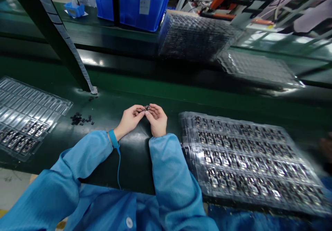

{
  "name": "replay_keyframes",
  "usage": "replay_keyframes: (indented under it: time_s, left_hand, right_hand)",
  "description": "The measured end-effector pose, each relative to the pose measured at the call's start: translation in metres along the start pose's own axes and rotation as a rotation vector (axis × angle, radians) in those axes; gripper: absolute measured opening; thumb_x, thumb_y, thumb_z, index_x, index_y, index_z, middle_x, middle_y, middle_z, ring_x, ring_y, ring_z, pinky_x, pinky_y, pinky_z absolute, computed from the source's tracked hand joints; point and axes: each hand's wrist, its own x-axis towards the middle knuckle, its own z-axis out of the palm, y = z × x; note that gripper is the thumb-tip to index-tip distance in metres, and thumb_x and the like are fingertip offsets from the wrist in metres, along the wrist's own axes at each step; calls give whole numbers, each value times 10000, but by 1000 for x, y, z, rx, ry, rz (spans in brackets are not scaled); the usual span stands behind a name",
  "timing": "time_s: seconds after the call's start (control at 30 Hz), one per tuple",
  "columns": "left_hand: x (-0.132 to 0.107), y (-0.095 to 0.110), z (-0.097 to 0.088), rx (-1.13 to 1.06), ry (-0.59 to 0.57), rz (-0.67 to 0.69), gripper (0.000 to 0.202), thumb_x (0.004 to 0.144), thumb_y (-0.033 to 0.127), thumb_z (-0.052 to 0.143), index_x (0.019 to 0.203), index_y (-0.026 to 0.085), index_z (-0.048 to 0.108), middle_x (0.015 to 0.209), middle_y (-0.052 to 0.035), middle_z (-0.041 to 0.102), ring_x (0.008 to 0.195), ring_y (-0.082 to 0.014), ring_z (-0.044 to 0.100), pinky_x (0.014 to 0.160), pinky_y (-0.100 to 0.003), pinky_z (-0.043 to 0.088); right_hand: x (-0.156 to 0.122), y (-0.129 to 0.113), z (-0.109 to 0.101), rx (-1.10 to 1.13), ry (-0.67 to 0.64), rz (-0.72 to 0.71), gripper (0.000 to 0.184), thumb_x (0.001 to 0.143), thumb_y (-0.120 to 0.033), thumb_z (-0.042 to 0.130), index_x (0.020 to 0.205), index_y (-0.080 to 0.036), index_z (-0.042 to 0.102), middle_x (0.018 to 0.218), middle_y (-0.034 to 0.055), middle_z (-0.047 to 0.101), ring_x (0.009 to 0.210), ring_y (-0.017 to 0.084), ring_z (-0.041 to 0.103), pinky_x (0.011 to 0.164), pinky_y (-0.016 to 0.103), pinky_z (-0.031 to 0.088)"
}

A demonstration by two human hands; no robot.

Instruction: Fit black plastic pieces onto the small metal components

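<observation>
Between the fingertips of both hands is a small dark electronic module [147, 108], partly hidden by the fingers. My left hand [131, 119] pinches it from the left; a blue wrist strap with a cord circles that wrist. From the other side my right hand [157, 119] grips it, thumb in front and fingers curled behind. To the right lies a stack of clear plastic trays [246, 129], its top tray filled with rows of similar modules. A clear tray [28, 103] on the left carries several modules in its nearest pockets. Small black pieces [77, 118] lie in a loose pile beside it.
A slanted dark post [64, 47] meets the green bench [121, 99] left of my hands. Behind the bench stand a blue bin [135, 6], a small blue basket [74, 10] and a tall stack of clear trays [192, 33]. A blurred hand [326, 144] shows at the right edge.
</observation>
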Motion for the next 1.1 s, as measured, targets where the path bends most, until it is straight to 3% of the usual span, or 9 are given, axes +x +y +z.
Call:
replay_keyframes:
  time_s: [0.37, 0.6, 0.7, 0.8, 0.9, 1.0, 1.1]
  left_hand:
    - [4, -4, 0, -151, 70, -74, 286, 776, 349, 738, 975, 157, 664, 813, -49, 695, 642, -120, 625, 530, -215, 496]
    - [6, -4, -5, 30, 85, 11, 279, 805, 362, 713, 997, 161, 698, 975, -74, 725, 664, -109, 604, 604, -226, 495]
    - [6, -6, -6, 23, 67, 38, 340, 822, 375, 693, 1092, 171, 664, 1017, -69, 700, 635, -93, 582, 594, -222, 493]
    - [5, -9, -7, -29, 71, 29, 388, 860, 405, 645, 1183, 195, 598, 1022, -53, 649, 603, -75, 558, 545, -205, 474]
    - [4, -11, -7, -27, 62, 10, 341, 883, 427, 606, 1133, 195, 597, 944, -33, 620, 601, -79, 549, 522, -197, 454]
    - [4, -11, -7, 11, 28, 14, 294, 892, 422, 588, 1064, 185, 618, 890, -26, 621, 633, -90, 554, 560, -204, 461]
    - [3, -9, -6, 57, 3, 19, 274, 900, 415, 568, 1030, 183, 632, 843, -21, 625, 648, -102, 556, 581, -213, 457]
  right_hand:
    - [2, 2, -4, -132, -27, 31, 250, 739, -429, 791, 849, -210, 744, 833, 31, 738, 779, 185, 680, 817, 349, 555]
    - [1, -6, 2, -176, -13, 56, 304, 725, -479, 753, 808, -188, 727, 799, 28, 723, 763, 180, 649, 789, 316, 529]
    - [-1, -15, 7, -218, 3, 22, 319, 742, -489, 721, 800, -176, 701, 776, 21, 703, 728, 161, 625, 754, 293, 516]
    - [-3, -43, 10, -294, 53, -56, 303, 778, -473, 695, 817, -173, 693, 792, 23, 704, 735, 155, 626, 735, 280, 511]
    - [0, -90, 2, -414, 119, -132, 305, 801, -468, 683, 849, -167, 700, 803, 29, 710, 745, 155, 638, 722, 276, 514]
    - [10, -141, -23, -586, 210, -111, 342, 784, -484, 689, 868, -154, 717, 768, 29, 701, 676, 143, 624, 634, 260, 496]
    - [19, -175, -64, -759, 302, 11, 351, 749, -457, 710, 868, -127, 729, 745, 43, 696, 607, 131, 598, 542, 238, 448]
